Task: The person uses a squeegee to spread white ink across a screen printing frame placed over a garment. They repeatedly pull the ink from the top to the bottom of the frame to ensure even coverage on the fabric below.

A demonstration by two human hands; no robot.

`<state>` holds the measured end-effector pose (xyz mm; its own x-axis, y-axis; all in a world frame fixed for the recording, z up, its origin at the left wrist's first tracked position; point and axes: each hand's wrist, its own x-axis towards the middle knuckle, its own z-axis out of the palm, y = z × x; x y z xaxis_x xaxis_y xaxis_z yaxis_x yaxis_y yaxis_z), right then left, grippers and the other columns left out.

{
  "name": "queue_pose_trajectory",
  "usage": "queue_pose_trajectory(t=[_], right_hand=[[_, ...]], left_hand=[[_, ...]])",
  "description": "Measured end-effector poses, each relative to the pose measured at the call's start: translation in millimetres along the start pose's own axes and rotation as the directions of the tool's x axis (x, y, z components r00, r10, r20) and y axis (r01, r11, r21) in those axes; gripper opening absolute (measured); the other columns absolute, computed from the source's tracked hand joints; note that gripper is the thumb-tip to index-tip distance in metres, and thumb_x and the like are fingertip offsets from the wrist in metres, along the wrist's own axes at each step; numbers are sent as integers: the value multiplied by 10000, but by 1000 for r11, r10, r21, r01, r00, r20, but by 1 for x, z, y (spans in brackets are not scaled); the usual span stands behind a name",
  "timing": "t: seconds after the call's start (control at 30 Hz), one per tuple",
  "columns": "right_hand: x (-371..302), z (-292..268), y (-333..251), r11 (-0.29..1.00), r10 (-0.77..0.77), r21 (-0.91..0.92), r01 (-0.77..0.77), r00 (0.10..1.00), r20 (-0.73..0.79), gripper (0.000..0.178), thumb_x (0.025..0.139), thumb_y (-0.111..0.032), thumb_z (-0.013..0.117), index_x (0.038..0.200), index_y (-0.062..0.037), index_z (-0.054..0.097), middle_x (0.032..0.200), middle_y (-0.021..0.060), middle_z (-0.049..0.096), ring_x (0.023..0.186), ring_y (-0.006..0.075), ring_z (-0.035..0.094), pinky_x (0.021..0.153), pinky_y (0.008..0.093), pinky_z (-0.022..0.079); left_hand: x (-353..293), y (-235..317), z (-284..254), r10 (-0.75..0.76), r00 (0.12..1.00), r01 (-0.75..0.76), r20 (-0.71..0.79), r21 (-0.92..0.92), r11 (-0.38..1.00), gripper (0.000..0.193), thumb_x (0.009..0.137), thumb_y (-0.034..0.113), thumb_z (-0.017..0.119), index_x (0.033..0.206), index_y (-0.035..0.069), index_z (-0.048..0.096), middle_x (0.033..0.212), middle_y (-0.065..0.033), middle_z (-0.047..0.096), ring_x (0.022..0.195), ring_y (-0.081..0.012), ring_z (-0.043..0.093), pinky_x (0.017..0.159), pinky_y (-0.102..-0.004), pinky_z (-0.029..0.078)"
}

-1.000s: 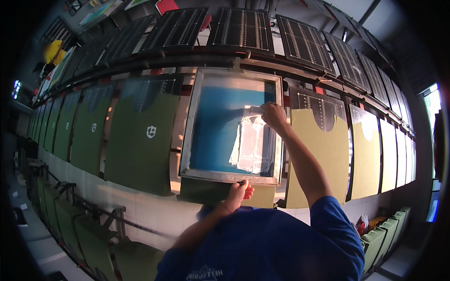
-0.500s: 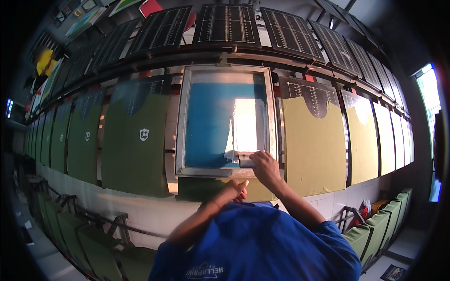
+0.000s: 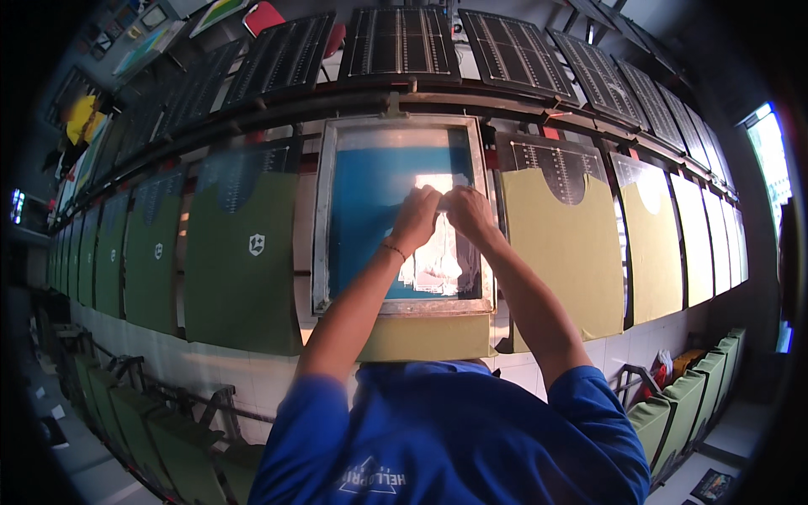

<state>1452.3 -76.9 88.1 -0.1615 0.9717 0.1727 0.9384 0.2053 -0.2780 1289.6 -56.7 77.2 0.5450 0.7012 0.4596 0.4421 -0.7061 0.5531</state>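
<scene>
A screen printing frame [image 3: 321,210] with blue mesh [image 3: 362,202] lies in front of me over an olive shirt [image 3: 433,337], whose near edge shows below it. My left hand [image 3: 417,219] and my right hand [image 3: 470,210] are side by side above the far half of the mesh. Both are closed on a small grey squeegee [image 3: 443,203], which the fingers mostly cover. White ink [image 3: 436,273] lies smeared in a pale patch on the mesh, from under my hands toward the frame's near bar.
Dark green shirts [image 3: 236,286] with small white emblems lie on boards to the left. Lighter olive shirts [image 3: 560,269] cover boards to the right. Bare black boards [image 3: 402,42] line the far side. A person in yellow [image 3: 82,119] is at the far left.
My right hand has moved from the frame's near bar to the far half of the mesh with the squeegee. My left hand has come up from near my body and joined it there.
</scene>
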Motion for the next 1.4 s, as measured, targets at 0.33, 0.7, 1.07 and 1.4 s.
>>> queue_pose_trajectory(t=[0.33, 0.7, 1.07, 1.4], right_hand=[[-130, -30, -66, 986, 3, 164, -6, 1000, 16, 166, 760, -10, 582, 900, -46, 664, 967, 118, 655, 950, 309, 615, 839, 406, 509], [-30, -6, -20, 998, 54, 40, -55, 998, 14, 142, 708, -1, 669, 845, -40, 673, 916, 146, 664, 946, 312, 643, 819, 399, 536], [-123, -32, -67, 983, 66, 166, -74, 997, 50, 189, 751, -1, 595, 925, -45, 651, 958, 128, 639, 980, 320, 614, 835, 404, 518], [-138, -4, -72, 987, 52, 156, -39, 995, -80, 309, 691, 29, 624, 986, -55, 663, 1000, 98, 650, 964, 289, 630, 777, 385, 547]], left_hand=[[-103, 93, -30, -64, 998, 66, 24, -98, 993, 283, 865, 19, 503, 1132, -9, 593, 1115, -154, 597, 1087, -330, 562, 948, -414, 444], [-20, 18, -1, -32, 999, 31, -7, -83, 996, 200, 801, -63, 536, 980, 16, 577, 987, -154, 582, 958, -366, 556, 845, -442, 455], [-99, 92, -31, -115, 993, 116, 24, -110, 987, 364, 820, -13, 553, 1182, -22, 588, 1139, -164, 588, 1068, -359, 545, 926, -442, 440], [-128, 83, -8, -144, 988, 148, 55, -65, 987, 343, 829, -9, 515, 1165, -29, 577, 1137, -161, 571, 1084, -349, 551, 932, -428, 447]])
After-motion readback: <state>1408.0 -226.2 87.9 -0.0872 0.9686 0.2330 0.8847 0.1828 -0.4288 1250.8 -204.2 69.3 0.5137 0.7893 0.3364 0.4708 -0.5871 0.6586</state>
